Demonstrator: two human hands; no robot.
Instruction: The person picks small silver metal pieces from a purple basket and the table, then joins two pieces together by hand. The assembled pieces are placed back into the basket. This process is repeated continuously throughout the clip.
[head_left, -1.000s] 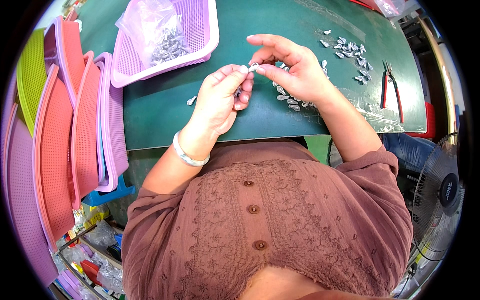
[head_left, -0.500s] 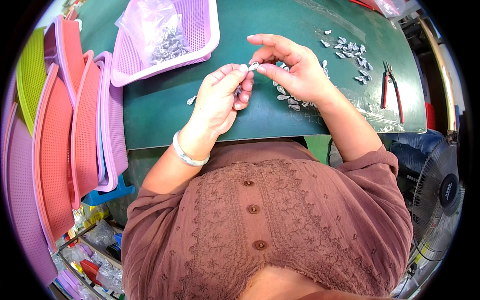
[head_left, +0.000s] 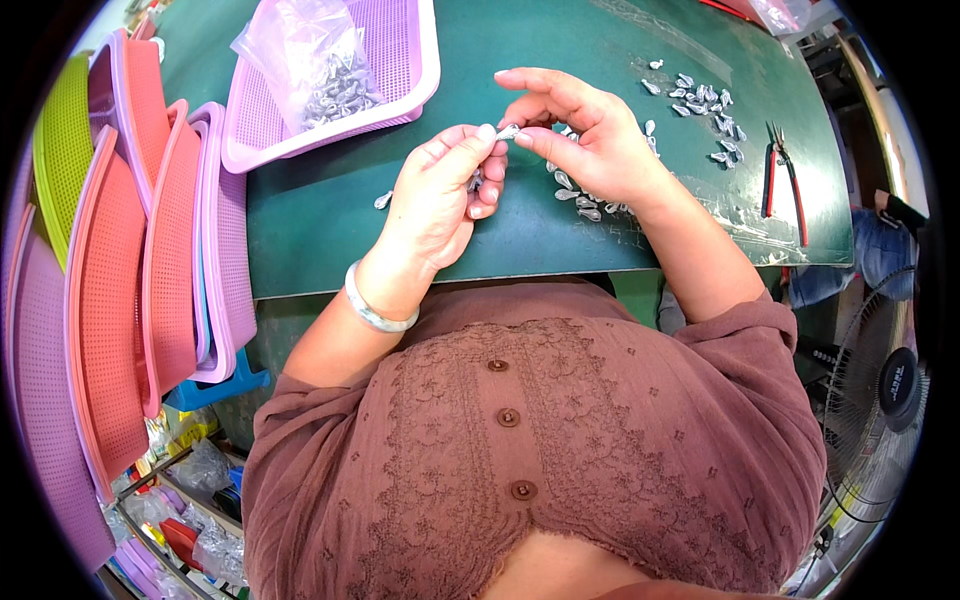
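Between the thumb and forefinger of my left hand (head_left: 440, 185) is a small silver teardrop-shaped metal piece (head_left: 508, 132). More grey metal shows inside that hand's curled lower fingers. My right hand (head_left: 600, 140) meets the piece's far end with its thumb and a bent finger, while its forefinger sticks out above. Beneath the right hand lie several loose silver pieces (head_left: 588, 205), partly covered by it. One single piece (head_left: 383, 200) rests on the green table (head_left: 330, 240) left of my left wrist.
A lilac basket (head_left: 405, 110) holds a clear bag (head_left: 315, 70) of grey metal pieces. Another scattered group of pieces (head_left: 700, 98) lies at right, near red-handled pliers (head_left: 785, 185). Stacked coloured baskets (head_left: 110, 300) crowd the left; a fan (head_left: 870, 380) and a person's jeans-clad leg (head_left: 885, 255) are at right.
My hands stay nearly in place; the metal piece between them has turned slightly. At the right edge, the jeans-clad leg behind the fan has shifted and shows more.
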